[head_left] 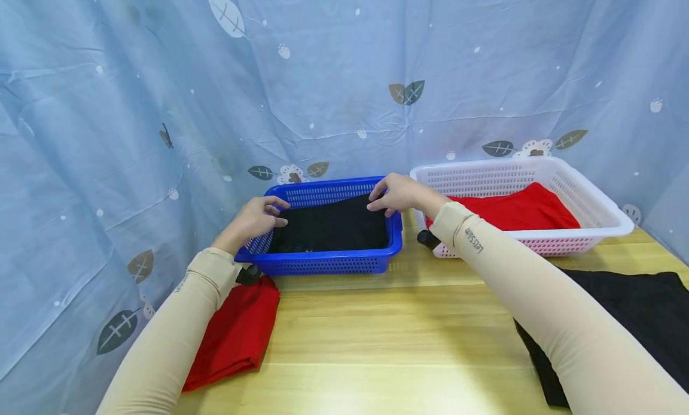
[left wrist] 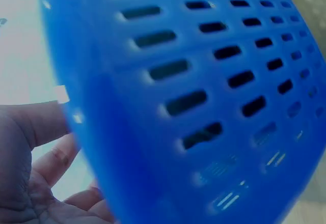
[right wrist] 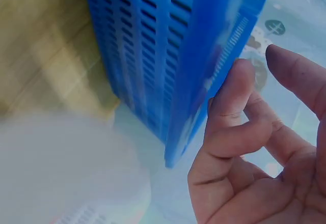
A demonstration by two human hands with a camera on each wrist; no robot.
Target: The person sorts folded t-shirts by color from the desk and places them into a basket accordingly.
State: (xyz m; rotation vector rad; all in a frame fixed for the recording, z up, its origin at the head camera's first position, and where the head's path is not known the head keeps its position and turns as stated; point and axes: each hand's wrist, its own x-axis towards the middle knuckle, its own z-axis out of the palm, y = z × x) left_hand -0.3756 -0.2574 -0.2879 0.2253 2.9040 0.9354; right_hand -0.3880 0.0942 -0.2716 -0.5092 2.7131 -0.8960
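A blue plastic basket (head_left: 323,257) stands on the table by the curtain, with a flat piece of black cloth (head_left: 331,226) inside. Over its left end is my left hand (head_left: 254,219), fingers loosely bent and nothing between them. My right hand (head_left: 401,194) is at the basket's far right corner, thumb and fingers apart. In the left wrist view, the basket's slotted wall (left wrist: 127,107) hides the tips of the left fingers (left wrist: 56,158). The right wrist view has the right hand (right wrist: 265,158) beside the basket rim, palm holding nothing; whether a finger touches the rim I cannot tell.
To the right, a white basket (head_left: 597,231) contains red cloth (head_left: 522,211). Folded red cloth (head_left: 244,328) lies at the front left, partly beneath the left sleeve. Black cloth (head_left: 640,319) lies at the right, partly behind the right sleeve. A blue patterned curtain (head_left: 334,74) hangs behind.
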